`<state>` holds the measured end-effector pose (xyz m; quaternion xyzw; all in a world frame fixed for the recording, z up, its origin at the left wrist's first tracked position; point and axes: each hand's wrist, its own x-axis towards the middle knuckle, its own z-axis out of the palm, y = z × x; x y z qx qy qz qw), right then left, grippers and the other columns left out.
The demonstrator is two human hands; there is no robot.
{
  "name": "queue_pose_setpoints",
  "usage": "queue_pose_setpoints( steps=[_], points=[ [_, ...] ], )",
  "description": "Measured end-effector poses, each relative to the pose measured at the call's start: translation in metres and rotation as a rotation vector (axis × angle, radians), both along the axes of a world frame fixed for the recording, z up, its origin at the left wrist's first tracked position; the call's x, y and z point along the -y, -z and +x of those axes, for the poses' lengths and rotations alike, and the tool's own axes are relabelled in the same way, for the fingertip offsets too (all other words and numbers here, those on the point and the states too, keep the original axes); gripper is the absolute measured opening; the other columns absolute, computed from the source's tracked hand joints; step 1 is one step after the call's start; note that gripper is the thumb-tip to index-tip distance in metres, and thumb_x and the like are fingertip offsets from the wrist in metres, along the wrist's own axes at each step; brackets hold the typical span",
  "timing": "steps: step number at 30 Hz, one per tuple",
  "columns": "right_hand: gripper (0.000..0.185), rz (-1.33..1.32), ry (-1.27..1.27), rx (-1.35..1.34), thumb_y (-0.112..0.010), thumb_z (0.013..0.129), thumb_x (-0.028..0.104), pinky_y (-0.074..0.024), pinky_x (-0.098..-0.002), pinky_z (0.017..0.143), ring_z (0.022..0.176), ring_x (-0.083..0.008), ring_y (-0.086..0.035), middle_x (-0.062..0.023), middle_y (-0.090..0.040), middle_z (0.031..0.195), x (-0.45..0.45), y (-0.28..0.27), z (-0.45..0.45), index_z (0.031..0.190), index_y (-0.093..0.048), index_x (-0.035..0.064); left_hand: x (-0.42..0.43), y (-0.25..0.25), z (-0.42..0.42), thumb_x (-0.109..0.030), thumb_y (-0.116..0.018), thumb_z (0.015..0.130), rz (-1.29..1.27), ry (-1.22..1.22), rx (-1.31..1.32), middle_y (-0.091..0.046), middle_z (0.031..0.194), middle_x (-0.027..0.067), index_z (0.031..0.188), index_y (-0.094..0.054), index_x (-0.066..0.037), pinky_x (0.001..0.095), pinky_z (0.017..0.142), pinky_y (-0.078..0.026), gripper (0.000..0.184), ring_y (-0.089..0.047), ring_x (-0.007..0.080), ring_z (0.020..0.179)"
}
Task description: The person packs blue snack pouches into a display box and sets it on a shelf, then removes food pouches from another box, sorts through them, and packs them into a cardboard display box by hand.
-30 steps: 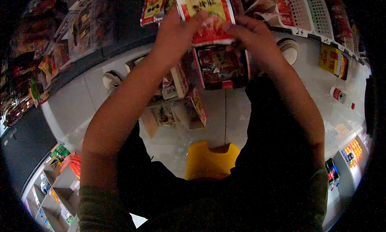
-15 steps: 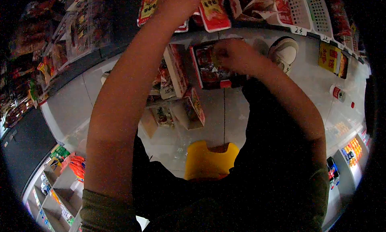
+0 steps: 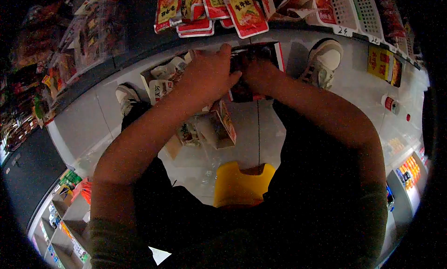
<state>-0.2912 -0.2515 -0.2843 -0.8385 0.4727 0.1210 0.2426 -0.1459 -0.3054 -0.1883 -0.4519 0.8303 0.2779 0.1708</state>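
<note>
My left hand (image 3: 209, 75) is above the left side of a dark box with a red-and-white edge (image 3: 280, 57). Its thumb and fingers are apart, with nothing visible between them. My right hand (image 3: 258, 75) reaches down into that box; its fingers are lost in the dark interior, so any grip is hidden. Red and yellow food packets (image 3: 247, 13) lie overlapping on the shelf just beyond. Left of the box, partly under my left forearm, an open carton (image 3: 148, 80) holds pale packets (image 3: 160, 88). A smaller open box (image 3: 223, 129) lies nearer me.
A yellow stool (image 3: 233, 190) is between my legs. My shoes (image 3: 326, 59) flank the boxes on the tiled floor. At right are a yellow box (image 3: 379, 64) and a small white-and-red container (image 3: 390, 104). White baskets (image 3: 342, 13) line the shelf, and a cubby rack (image 3: 77, 217) stands lower left.
My left hand has come down from the shelf packets to the dark box, uncovering those packets. My right hand has moved slightly lower into the box, which has shifted in angle.
</note>
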Motion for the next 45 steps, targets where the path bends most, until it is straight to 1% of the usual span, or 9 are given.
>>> queue_pose_setpoints(
  steps=[9,12,18,23,29,33,38,41,45],
  points=[
    [0.078,-0.013,0.028,0.232,-0.071,0.064,0.043,-0.0495,-0.0442,0.080,0.097,-0.0372,-0.058,-0.0215,-0.055,0.109,0.001,0.018,-0.001,0.125,-0.043,0.0027,-0.001,0.032,0.017,-0.014,-0.062,0.076,0.138,-0.129,-0.065,-0.055,0.098,0.0233,0.106,-0.042,-0.004,0.0498,0.078,-0.046,0.036,-0.055,0.0417,0.093],
    [0.090,0.167,0.034,0.021,-0.074,0.059,0.049,-0.0481,-0.0457,0.083,0.097,-0.0371,-0.057,-0.0215,-0.055,0.110,0.006,-0.010,0.002,0.128,-0.039,0.0031,-0.002,0.038,0.019,-0.009,-0.061,0.075,0.203,-0.211,-0.140,-0.056,0.096,0.0209,0.103,-0.044,-0.004,0.0464,0.078,-0.046,0.033,-0.057,0.0377,0.092],
    [0.075,-0.276,-0.096,0.258,-0.072,0.061,0.036,-0.0505,-0.0448,0.077,0.092,-0.0372,-0.058,-0.0221,-0.054,0.108,0.002,0.016,0.001,0.121,-0.045,0.0000,0.000,0.043,0.019,-0.005,-0.060,0.074,0.232,-0.271,-0.161,-0.059,0.089,0.0175,0.100,-0.045,-0.004,0.0425,0.077,-0.046,0.030,-0.059,0.0343,0.089],
    [0.047,-0.113,-0.088,0.132,-0.055,0.076,0.016,-0.0539,-0.0407,0.060,0.082,-0.0343,-0.061,-0.0221,-0.054,0.106,-0.001,0.012,0.003,0.120,-0.046,0.0014,-0.001,0.044,0.019,-0.006,-0.058,0.077,0.182,-0.214,-0.162,-0.060,0.089,0.0189,0.099,-0.045,-0.004,0.0433,0.077,-0.046,0.026,-0.059,0.0357,0.087],
    [0.039,-0.054,-0.063,0.063,-0.050,0.080,0.013,-0.0540,-0.0407,0.059,0.075,-0.0343,-0.063,-0.0217,-0.056,0.105,0.003,0.014,0.004,0.117,-0.049,0.0018,-0.001,0.037,0.015,0.000,-0.052,0.074,0.140,-0.186,-0.160,-0.058,0.083,0.0301,0.101,-0.040,0.002,0.0531,0.073,-0.046,0.030,-0.058,0.0459,0.083],
    [0.038,-0.120,-0.024,0.068,-0.052,0.078,0.014,-0.0539,-0.0409,0.060,0.078,-0.0313,-0.065,-0.0200,-0.061,0.098,0.000,0.026,0.000,0.114,-0.051,0.0033,-0.005,0.041,0.018,-0.003,-0.054,0.074,0.102,-0.163,-0.194,-0.059,0.082,0.0282,0.105,-0.040,0.003,0.0524,0.072,-0.047,0.034,-0.060,0.0443,0.080],
    [0.021,0.054,-0.017,-0.197,-0.058,0.072,0.018,-0.0530,-0.0417,0.060,0.073,-0.0284,-0.066,-0.0145,-0.066,0.076,0.016,-0.027,-0.013,0.088,-0.065,0.0049,-0.008,0.019,0.010,-0.009,-0.060,0.071,-0.107,0.058,0.071,-0.061,0.087,0.0216,0.108,-0.047,0.001,0.0461,0.066,-0.051,0.041,-0.062,0.0347,0.081],
    [0.016,-0.110,-0.017,-0.180,-0.057,0.072,0.017,-0.0529,-0.0417,0.060,0.069,-0.0301,-0.065,-0.0142,-0.065,0.072,0.021,-0.037,-0.026,0.077,-0.067,0.0044,-0.018,0.039,0.014,-0.012,-0.062,0.069,-0.509,0.147,-0.061,-0.058,0.092,0.0147,0.103,-0.054,-0.003,0.0415,0.069,-0.049,0.037,-0.059,0.0286,0.088],
    [0.016,-0.172,0.046,-0.189,-0.056,0.073,0.015,-0.0527,-0.0417,0.060,0.069,-0.0305,-0.065,-0.0155,-0.065,0.075,0.022,-0.030,-0.030,0.079,-0.067,0.0043,-0.017,0.044,0.001,-0.014,-0.062,0.066,-0.682,0.285,-0.170,-0.055,0.096,0.0102,0.098,-0.060,-0.007,0.0386,0.074,-0.046,0.032,-0.055,0.0255,0.091]
  ],
)
